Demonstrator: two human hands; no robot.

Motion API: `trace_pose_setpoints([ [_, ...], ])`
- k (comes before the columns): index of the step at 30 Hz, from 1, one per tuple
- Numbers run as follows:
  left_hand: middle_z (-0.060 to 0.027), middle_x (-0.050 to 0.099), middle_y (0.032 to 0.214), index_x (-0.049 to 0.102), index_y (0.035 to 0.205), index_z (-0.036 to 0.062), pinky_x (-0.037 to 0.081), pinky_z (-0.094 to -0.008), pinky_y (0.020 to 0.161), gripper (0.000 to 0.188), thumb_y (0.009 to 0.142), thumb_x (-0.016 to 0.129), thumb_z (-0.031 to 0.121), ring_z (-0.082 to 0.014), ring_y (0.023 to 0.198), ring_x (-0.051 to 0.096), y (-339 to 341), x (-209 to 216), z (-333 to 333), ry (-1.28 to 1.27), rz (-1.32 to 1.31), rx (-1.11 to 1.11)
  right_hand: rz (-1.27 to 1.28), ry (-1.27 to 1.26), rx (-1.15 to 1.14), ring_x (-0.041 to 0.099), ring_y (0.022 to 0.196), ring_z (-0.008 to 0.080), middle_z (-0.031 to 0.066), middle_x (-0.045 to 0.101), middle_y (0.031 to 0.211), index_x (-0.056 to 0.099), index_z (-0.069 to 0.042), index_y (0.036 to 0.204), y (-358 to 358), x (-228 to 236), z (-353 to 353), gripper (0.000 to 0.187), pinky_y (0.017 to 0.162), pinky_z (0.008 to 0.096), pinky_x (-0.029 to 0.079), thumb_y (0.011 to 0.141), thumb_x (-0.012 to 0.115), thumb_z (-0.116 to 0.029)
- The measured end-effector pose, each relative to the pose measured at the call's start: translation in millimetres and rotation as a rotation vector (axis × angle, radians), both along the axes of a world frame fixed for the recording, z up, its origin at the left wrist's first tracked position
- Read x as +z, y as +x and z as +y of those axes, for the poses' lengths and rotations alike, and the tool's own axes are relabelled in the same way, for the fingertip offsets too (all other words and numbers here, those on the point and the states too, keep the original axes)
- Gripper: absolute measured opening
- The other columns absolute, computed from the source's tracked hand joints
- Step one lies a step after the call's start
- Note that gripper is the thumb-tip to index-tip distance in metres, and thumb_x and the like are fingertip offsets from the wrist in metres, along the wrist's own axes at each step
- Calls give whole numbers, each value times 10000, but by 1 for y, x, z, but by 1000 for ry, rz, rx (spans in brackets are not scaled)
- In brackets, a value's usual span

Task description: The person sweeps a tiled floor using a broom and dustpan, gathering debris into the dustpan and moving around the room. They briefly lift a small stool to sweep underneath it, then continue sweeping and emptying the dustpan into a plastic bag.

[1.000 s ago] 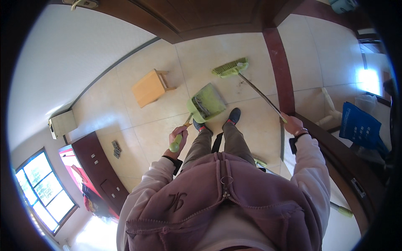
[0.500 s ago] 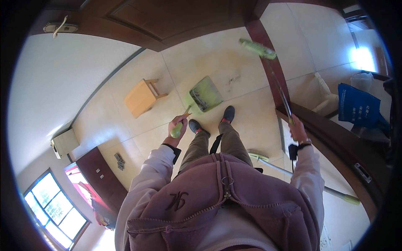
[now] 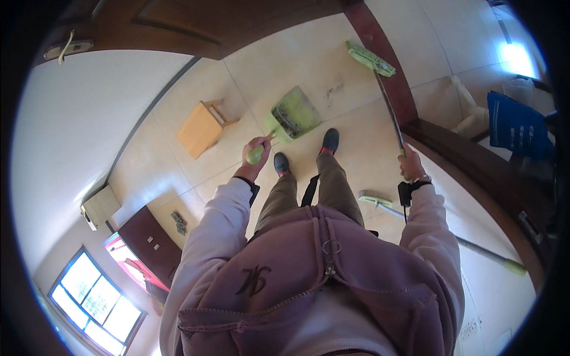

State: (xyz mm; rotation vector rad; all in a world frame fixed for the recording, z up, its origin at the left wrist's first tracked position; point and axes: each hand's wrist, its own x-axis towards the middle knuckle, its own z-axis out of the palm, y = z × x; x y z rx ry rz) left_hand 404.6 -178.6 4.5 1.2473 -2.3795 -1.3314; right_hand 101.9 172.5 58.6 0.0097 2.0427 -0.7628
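Observation:
My left hand point(image 3: 256, 155) is closed round the pale green handle of a dustpan point(image 3: 307, 111). The pan rests on the tiled floor ahead of my feet, with a grey heap of dirt point(image 3: 286, 122) in it. My right hand point(image 3: 410, 164) grips the long handle of a broom point(image 3: 389, 102). The broom's green head point(image 3: 371, 59) reaches far forward, overlapping the dark red door sill; whether its bristles touch the floor I cannot tell. Between pan and broom head, a dark patch of dirt point(image 3: 335, 89) lies on the tiles.
A small wooden stool point(image 3: 200, 130) stands left of the pan. A second green-headed broom or mop point(image 3: 375, 197) lies behind my right leg. Brown door point(image 3: 196, 24) ahead, door frame point(image 3: 475, 169) and blue bag point(image 3: 516, 127) right, dark red cabinet point(image 3: 149, 242) left.
My right hand has moved forward and inward with the broom, whose blurred head is now sharper. The view has shifted over the floor. Both hands keep their grips.

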Motion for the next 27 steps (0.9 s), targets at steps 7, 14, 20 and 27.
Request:
trace_pose_setpoints([
  [7, -117, 588, 713, 586, 723, 85, 461, -339, 618, 127, 712, 531, 199, -270, 679, 573, 6, -24, -13, 17, -34, -119, -149, 0, 8, 479, 402, 147, 80, 483, 556, 323, -61, 1232, 147, 24, 3, 551, 328, 301, 393, 704, 478, -64],
  [14, -103, 600, 721, 581, 723, 88, 456, -334, 623, 212, 705, 533, 294, -267, 696, 576, 11, -36, -28, 158, -167, -65, -296, 70, -67, 459, 407, 132, 59, 469, 539, 365, -101, 1218, 248, 78, -10, 519, 371, 263, 402, 716, 497, -109],
  [20, -99, 597, 725, 583, 729, 102, 448, -331, 627, 181, 698, 542, 275, -268, 701, 569, 21, -20, -32, 147, -117, -185, -209, 60, -85, 445, 381, 115, 50, 471, 514, 367, -75, 1211, 282, 111, -4, 500, 344, 260, 380, 734, 508, -121],
  [27, -57, 577, 590, 576, 721, 85, 446, -305, 552, 200, 766, 462, 242, -190, 558, 565, 18, -17, -22, -59, -38, -180, 47, -82, -120, 453, 384, 118, 47, 462, 527, 357, -43, 1211, 179, 37, -28, 510, 336, 272, 388, 725, 503, -91],
])
